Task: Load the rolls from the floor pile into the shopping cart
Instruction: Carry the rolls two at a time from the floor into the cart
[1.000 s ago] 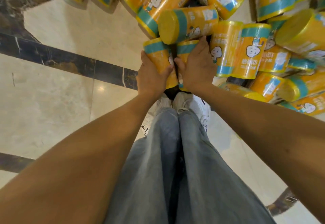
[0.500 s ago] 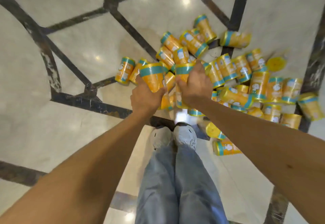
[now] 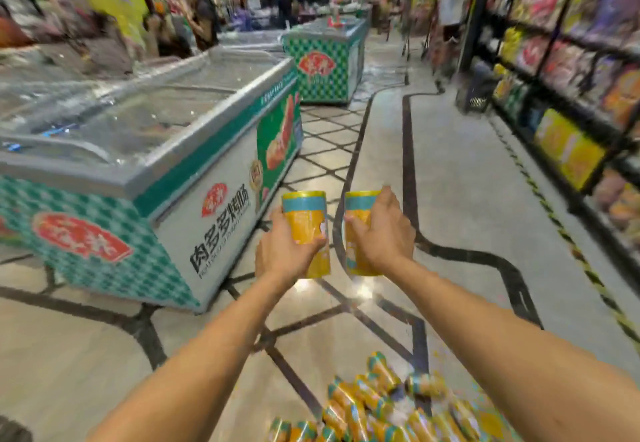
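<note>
The left hand (image 3: 287, 254) grips one yellow roll (image 3: 304, 219) around its middle, and the right hand (image 3: 381, 233) grips a second roll (image 3: 360, 206) the same way. Both are upright, held up in front. Each is a round tube in shiny wrap with a blue band. They look light, a bit squashy and maybe slippery. More lie in the floor pile (image 3: 374, 407) below. No shopping cart shows.

The left hand (image 3: 282, 254) grips one upright yellow cylindrical roll with a teal band (image 3: 306, 223); the right hand (image 3: 382, 237) grips another (image 3: 356, 206). The remaining pile of yellow rolls (image 3: 384, 407) lies below on the pale marble floor (image 3: 457, 178), near a green-checkered chest freezer (image 3: 145, 150).
</note>
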Available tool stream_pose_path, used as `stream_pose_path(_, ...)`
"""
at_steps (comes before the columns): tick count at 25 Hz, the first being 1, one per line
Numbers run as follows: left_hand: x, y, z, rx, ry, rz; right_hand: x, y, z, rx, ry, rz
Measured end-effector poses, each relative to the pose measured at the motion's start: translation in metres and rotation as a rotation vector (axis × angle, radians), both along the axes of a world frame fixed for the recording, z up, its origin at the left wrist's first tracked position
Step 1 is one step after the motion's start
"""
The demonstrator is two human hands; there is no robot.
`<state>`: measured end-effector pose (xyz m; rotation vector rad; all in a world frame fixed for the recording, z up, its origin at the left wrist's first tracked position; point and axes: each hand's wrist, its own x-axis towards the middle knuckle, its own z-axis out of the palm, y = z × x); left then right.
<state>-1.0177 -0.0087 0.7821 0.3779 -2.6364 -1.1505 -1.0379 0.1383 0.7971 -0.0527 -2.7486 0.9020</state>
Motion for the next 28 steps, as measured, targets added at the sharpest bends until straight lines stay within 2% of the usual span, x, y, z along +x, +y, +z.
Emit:
stream_pose_path(5, 0.001, 0.04, 0.146, 0.063, 0.228, -0.062, 0.016, 0.049, 0.145, -0.07, 0.189, -0.044)
stream_pose_path(9, 0.005, 0.086, 0.199, 0.07, 0.333, -0.185, 0.035, 0.091, 0.194, -0.053, 0.254, -0.134)
stream_pose_path(14, 0.013, 0.146, 0.209, 0.186, 0.304, -0.469, 0.093, 0.145, 0.21, 0.011, 0.292, -0.356)
stream_pose_path(20, 0.084, 0.226, 0.192, 0.293, 0.212, -0.868, 0.217, 0.191, 0.195, 0.043, 0.281, -0.796)
stream_pose_path(24, 0.173, 0.284, 0.169, 0.311, 0.112, -1.136, 0.334, 0.21, 0.171, 0.042, 0.243, -1.059)
stream_pose_path(28, 0.305, 0.337, 0.169, 0.282, 0.078, -1.406, 0.486, 0.223, 0.165, 0.07, 0.219, -1.342)
